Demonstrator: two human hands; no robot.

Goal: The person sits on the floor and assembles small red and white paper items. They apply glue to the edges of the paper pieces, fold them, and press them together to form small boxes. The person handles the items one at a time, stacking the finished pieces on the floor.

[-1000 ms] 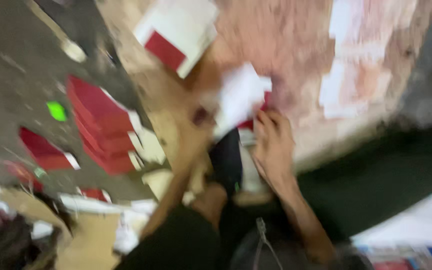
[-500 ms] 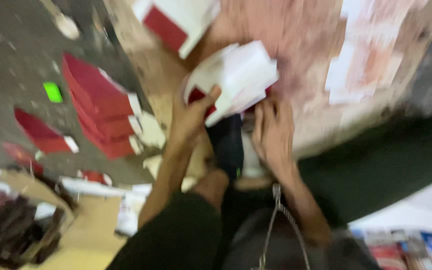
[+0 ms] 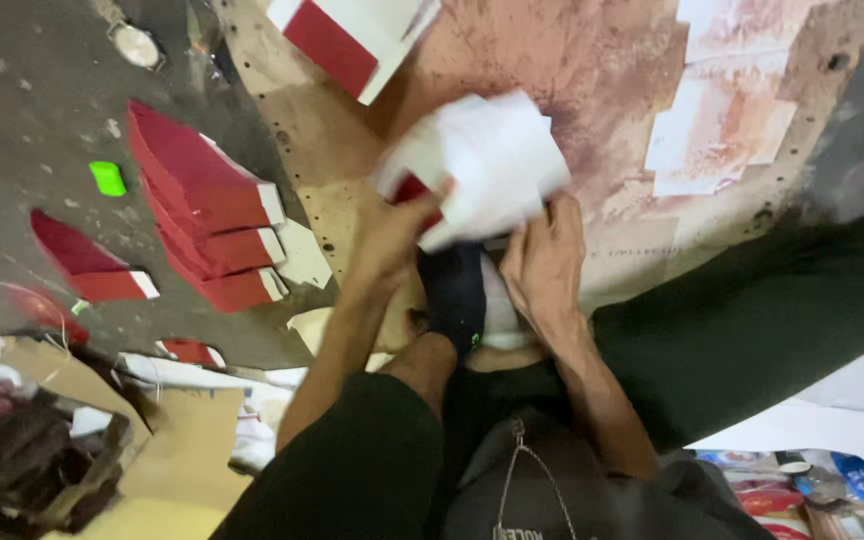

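Observation:
My left hand (image 3: 392, 235) grips a white sheet of folded card with a red inside (image 3: 482, 160), held up over a stained brown board (image 3: 592, 60). My right hand (image 3: 544, 262) rests just below the sheet's lower right edge, fingers curled against it and against a white piece beneath. A black-socked foot (image 3: 455, 295) sits between my two forearms. The sheet is blurred, so its exact shape is unclear.
Stacks of red and white folded cards (image 3: 207, 215) lie to the left on the grey floor, with a single red piece (image 3: 87, 260) further left. A red and white card (image 3: 347, 35) lies at the top. Pale sheets (image 3: 722, 110) stick to the board at right. Cardboard (image 3: 167, 450) is bottom left.
My left hand has lifted the white sheet up and to the right, turning it. My right hand has stayed near its lower edge. The view has steadied.

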